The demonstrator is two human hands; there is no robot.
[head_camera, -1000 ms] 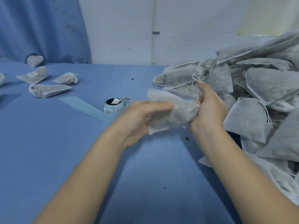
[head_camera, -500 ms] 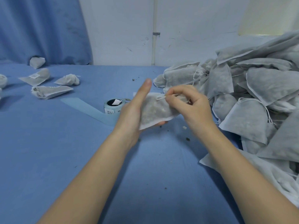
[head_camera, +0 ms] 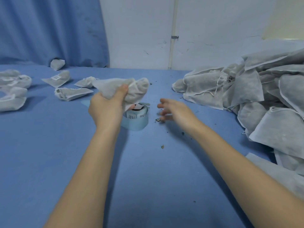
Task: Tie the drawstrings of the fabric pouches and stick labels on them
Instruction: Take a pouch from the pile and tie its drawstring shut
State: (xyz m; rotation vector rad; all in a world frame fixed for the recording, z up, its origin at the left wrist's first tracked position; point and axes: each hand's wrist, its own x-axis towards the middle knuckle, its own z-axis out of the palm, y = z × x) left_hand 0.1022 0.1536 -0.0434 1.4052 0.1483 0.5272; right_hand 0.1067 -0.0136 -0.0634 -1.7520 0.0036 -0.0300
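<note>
Clutching a bunched pouch (head_camera: 121,90) above the label roll (head_camera: 137,116) mid-surface, the left grip (head_camera: 107,107) is clamped tight while the right grip (head_camera: 174,111) hovers beside it, fingers apart.

Open lane down the middle, clutter on both flanks.
Near and centre blue tablecloth (head_camera: 148,186) is bare apart from scattered crumbs (head_camera: 162,146), so you can pass there. Your right side is blocked by the pile of untied pouches (head_camera: 246,96), which runs from the wall to the near edge. Far left holds the tied pouches (head_camera: 72,94). The label roll (head_camera: 137,116) stands mid-table, just under your left hand (head_camera: 107,107) with its gripped pouch (head_camera: 123,88); your right hand (head_camera: 174,111) hovers beside it.
</note>
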